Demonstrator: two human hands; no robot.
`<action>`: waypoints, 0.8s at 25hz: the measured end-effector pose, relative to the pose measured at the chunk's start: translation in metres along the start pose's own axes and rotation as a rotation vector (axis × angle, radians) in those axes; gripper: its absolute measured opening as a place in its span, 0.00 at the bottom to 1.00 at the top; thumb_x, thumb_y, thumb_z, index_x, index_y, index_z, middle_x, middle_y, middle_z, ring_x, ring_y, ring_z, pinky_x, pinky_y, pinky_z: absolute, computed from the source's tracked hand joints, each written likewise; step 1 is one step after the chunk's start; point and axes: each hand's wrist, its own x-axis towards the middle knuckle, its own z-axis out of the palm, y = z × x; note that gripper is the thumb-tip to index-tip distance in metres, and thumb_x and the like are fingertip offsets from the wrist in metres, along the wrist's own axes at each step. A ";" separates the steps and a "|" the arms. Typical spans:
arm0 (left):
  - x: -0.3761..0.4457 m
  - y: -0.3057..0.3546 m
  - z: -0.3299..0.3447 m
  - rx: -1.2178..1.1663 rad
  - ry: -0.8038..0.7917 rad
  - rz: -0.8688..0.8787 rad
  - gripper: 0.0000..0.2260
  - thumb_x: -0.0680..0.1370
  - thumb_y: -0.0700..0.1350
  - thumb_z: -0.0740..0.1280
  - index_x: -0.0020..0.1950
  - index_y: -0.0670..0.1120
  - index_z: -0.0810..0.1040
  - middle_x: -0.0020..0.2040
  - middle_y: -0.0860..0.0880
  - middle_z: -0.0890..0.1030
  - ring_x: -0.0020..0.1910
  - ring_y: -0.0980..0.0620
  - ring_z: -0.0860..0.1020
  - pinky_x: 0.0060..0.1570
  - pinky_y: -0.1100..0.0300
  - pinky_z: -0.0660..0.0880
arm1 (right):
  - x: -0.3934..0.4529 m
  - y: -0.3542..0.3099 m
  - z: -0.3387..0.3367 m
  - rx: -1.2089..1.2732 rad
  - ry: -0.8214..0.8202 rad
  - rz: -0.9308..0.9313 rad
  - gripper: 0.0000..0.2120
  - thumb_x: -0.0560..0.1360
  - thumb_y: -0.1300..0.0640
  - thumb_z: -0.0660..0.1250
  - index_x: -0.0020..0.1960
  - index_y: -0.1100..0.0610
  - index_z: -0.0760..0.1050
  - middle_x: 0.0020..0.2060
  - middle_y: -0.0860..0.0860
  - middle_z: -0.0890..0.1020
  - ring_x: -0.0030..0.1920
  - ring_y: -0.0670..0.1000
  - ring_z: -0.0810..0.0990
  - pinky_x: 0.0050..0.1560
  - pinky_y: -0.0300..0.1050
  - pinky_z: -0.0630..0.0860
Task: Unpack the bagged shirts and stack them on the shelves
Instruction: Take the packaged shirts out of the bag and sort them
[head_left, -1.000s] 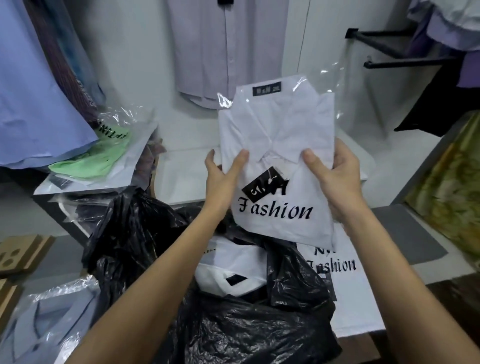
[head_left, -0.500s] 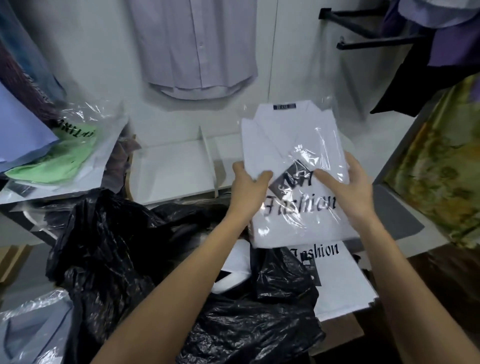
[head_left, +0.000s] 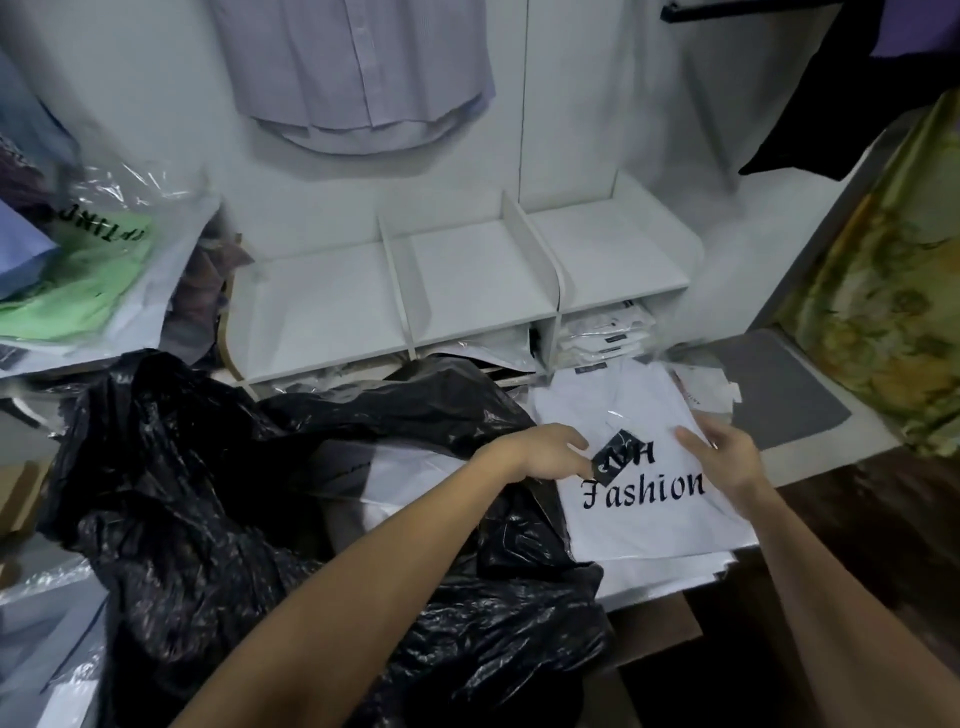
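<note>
Clear bag of white folded shirt (head_left: 644, 457): bore "NH Fashion" in black print. Clear bag over green shirt (head_left: 98, 249), far left: carried upside-down black lettering, partly readable as "PTINP". Small collar labels were too small to read

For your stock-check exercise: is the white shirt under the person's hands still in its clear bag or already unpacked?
Still bagged. The white shirt lies folded under glossy clear plastic printed "NH Fashion", with the left hand and right hand on it.

I see dim, cool light — glare on black plastic bag (head_left: 249, 499), soft motion blur, wide-angle bending at edges.
</note>
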 end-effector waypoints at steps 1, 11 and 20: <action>0.000 -0.002 0.001 0.005 0.003 0.015 0.26 0.79 0.51 0.70 0.76 0.51 0.70 0.77 0.48 0.69 0.73 0.46 0.70 0.69 0.55 0.70 | 0.004 0.014 0.001 -0.020 -0.011 0.022 0.20 0.79 0.55 0.72 0.70 0.57 0.79 0.59 0.52 0.85 0.52 0.50 0.86 0.52 0.39 0.83; -0.064 -0.067 -0.029 0.078 0.307 0.111 0.10 0.80 0.46 0.69 0.61 0.48 0.81 0.53 0.52 0.85 0.50 0.56 0.79 0.47 0.74 0.70 | 0.035 0.052 0.016 -0.225 -0.100 0.142 0.24 0.81 0.45 0.68 0.74 0.53 0.73 0.70 0.55 0.78 0.70 0.60 0.75 0.72 0.62 0.71; -0.124 -0.133 -0.011 0.312 0.270 -0.023 0.07 0.73 0.47 0.72 0.48 0.55 0.76 0.51 0.55 0.79 0.53 0.54 0.77 0.54 0.55 0.76 | -0.041 -0.071 0.087 -0.311 -0.060 -0.371 0.15 0.79 0.54 0.72 0.65 0.53 0.78 0.60 0.53 0.77 0.54 0.51 0.79 0.59 0.49 0.77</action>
